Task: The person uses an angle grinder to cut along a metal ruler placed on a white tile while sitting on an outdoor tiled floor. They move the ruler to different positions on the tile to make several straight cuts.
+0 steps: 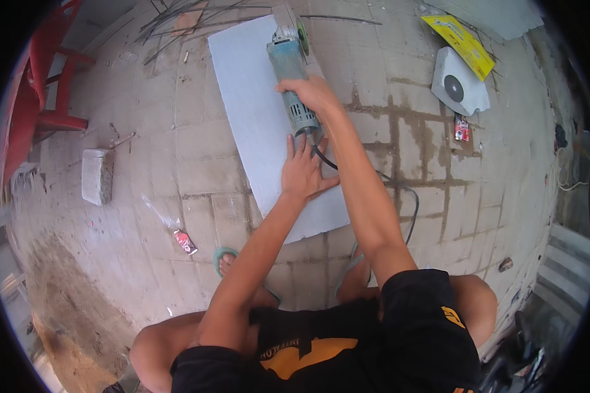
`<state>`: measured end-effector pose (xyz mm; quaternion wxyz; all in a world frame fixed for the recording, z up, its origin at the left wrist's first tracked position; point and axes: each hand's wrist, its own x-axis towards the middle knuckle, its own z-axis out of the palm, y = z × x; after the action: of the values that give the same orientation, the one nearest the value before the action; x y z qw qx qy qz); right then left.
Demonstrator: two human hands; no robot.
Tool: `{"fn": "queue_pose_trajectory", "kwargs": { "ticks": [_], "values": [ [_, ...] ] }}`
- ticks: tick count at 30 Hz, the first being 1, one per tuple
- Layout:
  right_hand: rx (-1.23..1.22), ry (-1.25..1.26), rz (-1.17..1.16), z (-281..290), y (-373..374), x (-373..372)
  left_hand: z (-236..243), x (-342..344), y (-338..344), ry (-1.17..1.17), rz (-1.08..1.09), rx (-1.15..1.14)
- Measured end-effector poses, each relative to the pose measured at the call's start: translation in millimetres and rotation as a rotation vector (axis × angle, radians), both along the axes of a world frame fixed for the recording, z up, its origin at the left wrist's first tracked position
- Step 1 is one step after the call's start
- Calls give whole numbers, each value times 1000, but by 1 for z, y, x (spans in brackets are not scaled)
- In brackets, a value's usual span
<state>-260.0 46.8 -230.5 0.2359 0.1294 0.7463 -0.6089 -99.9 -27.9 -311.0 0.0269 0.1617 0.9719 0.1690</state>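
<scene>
A long white board lies on the paving beneath my hands. My right hand is closed around the body of a teal angle grinder, whose green disc is at the far end, over the board's upper right edge. My left hand lies on the board with fingers spread, just below the grinder's rear end, partly hidden by it at the fingertips. A black cord runs from the grinder to the right, under my right forearm.
A red chair and a grey brick are at left. Metal rods lie at the back. A yellow packet and a white slab with a dark disc are at back right. Small wrappers litter the paving.
</scene>
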Motion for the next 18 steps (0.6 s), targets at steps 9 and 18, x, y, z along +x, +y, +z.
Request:
{"fn": "queue_pose_trajectory", "kwargs": {
  "ticks": [9,18],
  "values": [
    [-23,51,47,69,46,-17,24,-1,5,55,97,80],
    [-73,50,-101,151,128,-11,80,-51,53,237,288,448]
  ]
}}
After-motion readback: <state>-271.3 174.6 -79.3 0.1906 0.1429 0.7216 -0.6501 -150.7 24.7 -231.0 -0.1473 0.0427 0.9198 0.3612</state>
